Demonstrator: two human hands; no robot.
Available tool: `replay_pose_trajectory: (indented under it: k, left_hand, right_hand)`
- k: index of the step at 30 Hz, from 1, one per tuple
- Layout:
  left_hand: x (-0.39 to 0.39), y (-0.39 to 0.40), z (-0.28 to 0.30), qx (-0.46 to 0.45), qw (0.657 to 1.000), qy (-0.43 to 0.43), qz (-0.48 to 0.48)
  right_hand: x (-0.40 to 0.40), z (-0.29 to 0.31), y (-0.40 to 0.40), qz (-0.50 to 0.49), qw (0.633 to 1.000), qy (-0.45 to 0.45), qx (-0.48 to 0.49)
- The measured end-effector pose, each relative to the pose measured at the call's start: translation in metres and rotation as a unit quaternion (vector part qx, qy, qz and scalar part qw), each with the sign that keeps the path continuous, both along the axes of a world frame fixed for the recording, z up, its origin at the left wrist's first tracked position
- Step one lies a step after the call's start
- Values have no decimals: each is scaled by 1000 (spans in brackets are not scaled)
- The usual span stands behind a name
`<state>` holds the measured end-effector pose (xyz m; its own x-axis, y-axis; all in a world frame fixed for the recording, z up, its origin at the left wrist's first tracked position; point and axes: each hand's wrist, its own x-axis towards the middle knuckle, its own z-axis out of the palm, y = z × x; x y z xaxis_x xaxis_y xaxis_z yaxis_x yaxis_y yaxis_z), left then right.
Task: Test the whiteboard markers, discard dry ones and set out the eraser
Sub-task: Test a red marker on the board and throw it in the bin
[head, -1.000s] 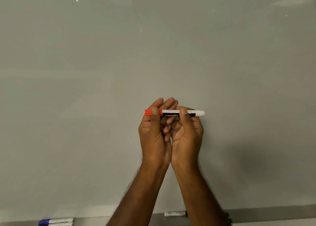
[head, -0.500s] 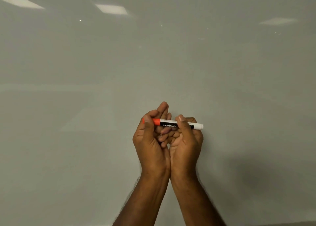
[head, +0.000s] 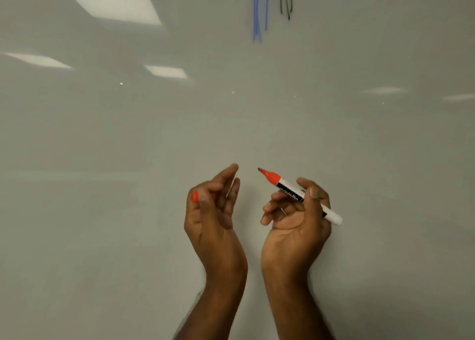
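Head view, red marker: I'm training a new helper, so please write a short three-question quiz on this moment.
1. True or false: the red marker is capped.
2. Which hand holds the red cap? A) left hand B) right hand C) neither
3. Fill in: the strokes at the top of the whiteboard are blue strokes and ____ strokes.

Key: 1 false, its tip is bare; 2 A; 3 black.
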<state>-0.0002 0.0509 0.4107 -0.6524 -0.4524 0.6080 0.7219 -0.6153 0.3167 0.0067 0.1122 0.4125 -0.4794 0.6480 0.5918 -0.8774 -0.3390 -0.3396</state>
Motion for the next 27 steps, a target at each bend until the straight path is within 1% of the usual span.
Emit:
replay_pose_trajectory:
  k: [4,8,9,12,13,14,15,17,20,22,24,25,27]
  left_hand:
    - [-17,-4,56,-75,988,112,81]
    - [-36,-18,113,-119,958,208,159]
    - [-40,-24,127,-133,948,221,187]
    - [-56,-41,170,-173,918,223,279]
    - [-61,-47,184,-190,903,233,306]
    - [-66,-53,199,-213,882,250,339]
    - [-72,-59,213,-246,851,265,382]
    - [-84,-68,243,-323,770,273,479]
    - [-101,-80,286,-398,652,242,599]
    - [-110,-88,312,-426,588,221,651]
    - [-119,-93,332,-453,544,183,682]
    - [-123,-95,339,-463,529,166,691]
    - [-129,-96,344,-470,517,155,698]
  right_hand:
    - [-7,59,10,-46,995,71,55]
    - [-11,125,31,-79,982,137,103]
    - [-10,141,36,-87,978,149,117]
    - [-11,188,51,-118,964,169,169]
    - [-12,203,54,-129,958,172,188]
    - [-13,219,57,-141,952,173,208]
    - [-14,234,59,-155,945,173,229]
    - [-19,264,59,-196,925,176,273]
    - [-28,308,54,-266,885,172,341]
    - [-33,339,50,-313,856,156,382]
    - [-37,370,46,-355,830,136,408]
    - [-38,383,44,-373,819,124,417]
    - [-41,403,41,-386,809,100,432]
